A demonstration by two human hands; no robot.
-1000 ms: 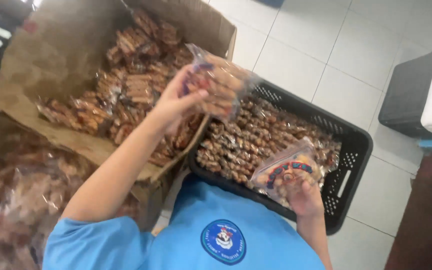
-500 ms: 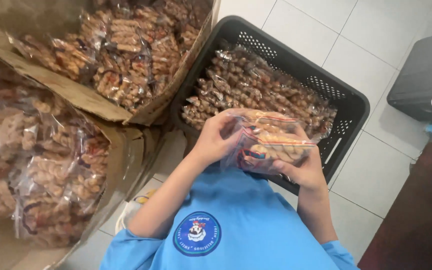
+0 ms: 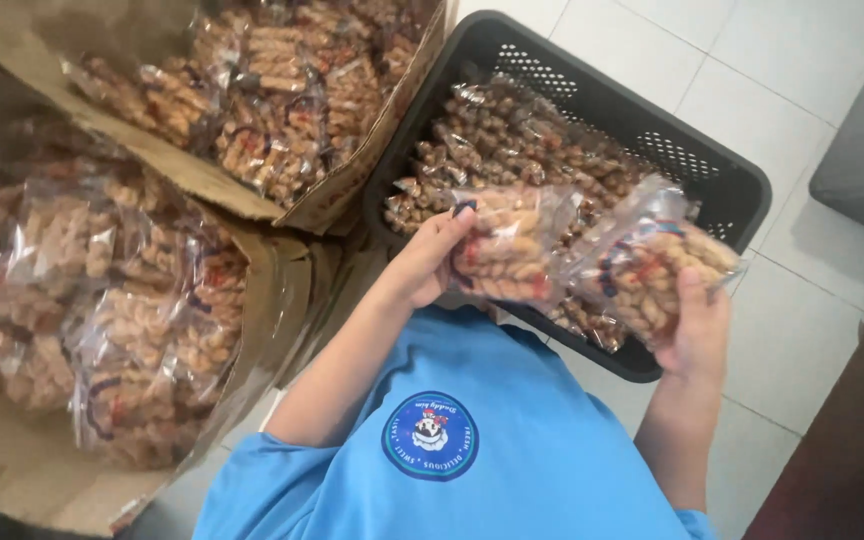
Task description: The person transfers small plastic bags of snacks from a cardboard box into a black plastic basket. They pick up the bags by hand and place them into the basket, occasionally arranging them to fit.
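Packets now parted — left hand point(image 3: 430, 262) gripping one snack packet point(image 3: 512, 250), right hand point(image 3: 694, 330) another packet point(image 3: 652, 262).

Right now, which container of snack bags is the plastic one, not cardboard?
The black crate with slotted walls, on the white tiled floor just beyond both hands. The two others, to its left, are brown cardboard boxes, also full of snack bags.

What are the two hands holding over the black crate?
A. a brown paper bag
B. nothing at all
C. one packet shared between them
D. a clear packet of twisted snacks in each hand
D: the left hand grips one clear snack packet and the right hand grips another packet, both above the black crate.
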